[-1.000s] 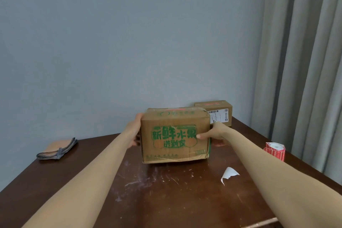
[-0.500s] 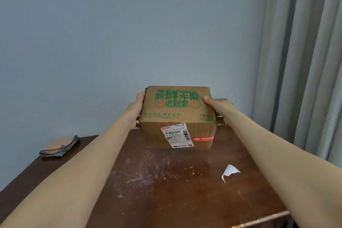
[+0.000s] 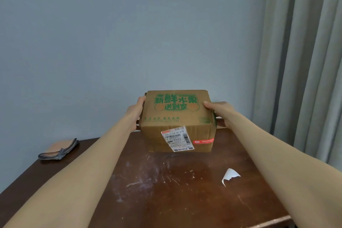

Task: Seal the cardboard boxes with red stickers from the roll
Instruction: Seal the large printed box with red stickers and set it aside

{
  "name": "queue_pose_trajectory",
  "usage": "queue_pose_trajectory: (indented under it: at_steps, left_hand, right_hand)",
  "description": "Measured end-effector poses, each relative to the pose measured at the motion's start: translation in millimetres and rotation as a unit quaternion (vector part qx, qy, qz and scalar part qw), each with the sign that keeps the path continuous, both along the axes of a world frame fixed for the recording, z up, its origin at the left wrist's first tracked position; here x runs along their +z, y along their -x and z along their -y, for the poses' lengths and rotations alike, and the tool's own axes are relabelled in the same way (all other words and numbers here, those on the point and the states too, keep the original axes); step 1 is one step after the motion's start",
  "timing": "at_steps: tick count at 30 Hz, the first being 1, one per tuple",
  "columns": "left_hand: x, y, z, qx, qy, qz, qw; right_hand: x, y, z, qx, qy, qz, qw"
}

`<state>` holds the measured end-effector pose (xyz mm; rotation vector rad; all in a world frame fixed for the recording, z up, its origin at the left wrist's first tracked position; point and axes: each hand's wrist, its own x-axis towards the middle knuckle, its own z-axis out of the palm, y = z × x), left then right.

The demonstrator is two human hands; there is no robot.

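A brown cardboard box (image 3: 176, 120) with green printed characters is held up over the far part of the dark wooden table (image 3: 166, 190). It is tipped so the green print faces up and a white shipping label (image 3: 177, 140) and a small red sticker (image 3: 203, 141) face me. My left hand (image 3: 136, 114) grips the box's left side. My right hand (image 3: 219, 112) grips its right side, thumb on the top face. The sticker roll and the second box are out of sight.
A torn piece of white backing paper (image 3: 230, 176) lies on the table at front right. A folded cloth (image 3: 59, 151) sits at the table's far left edge. Grey curtains (image 3: 305, 61) hang at right, a plain wall behind.
Both hands lifted the box off the table and rolled it away from me, bringing the labelled face toward me. Over the last half second it hardly moved.
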<state>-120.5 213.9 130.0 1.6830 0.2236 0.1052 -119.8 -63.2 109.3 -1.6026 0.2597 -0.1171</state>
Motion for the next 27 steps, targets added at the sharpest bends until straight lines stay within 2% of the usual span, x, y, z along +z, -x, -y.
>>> queue_pose_trajectory:
  at_steps: [6,12,17,27]
  left_hand:
    - [-19,-4,-15,0.053,0.069,0.013,0.996]
    - [-18,-1,-19,0.100,0.093,0.042,0.990]
    - [-19,5,-47,0.143,0.094,0.046,0.984]
    - [-11,5,-113,0.275,0.075,0.058,0.957]
  right_hand:
    - [-16,10,-4,0.053,-0.008,-0.030,0.998]
    - [-17,7,-27,0.095,-0.041,-0.060,0.993]
    - [-18,3,-56,0.119,-0.045,-0.066,0.990]
    - [-22,-19,-142,0.159,-0.122,-0.050,0.978]
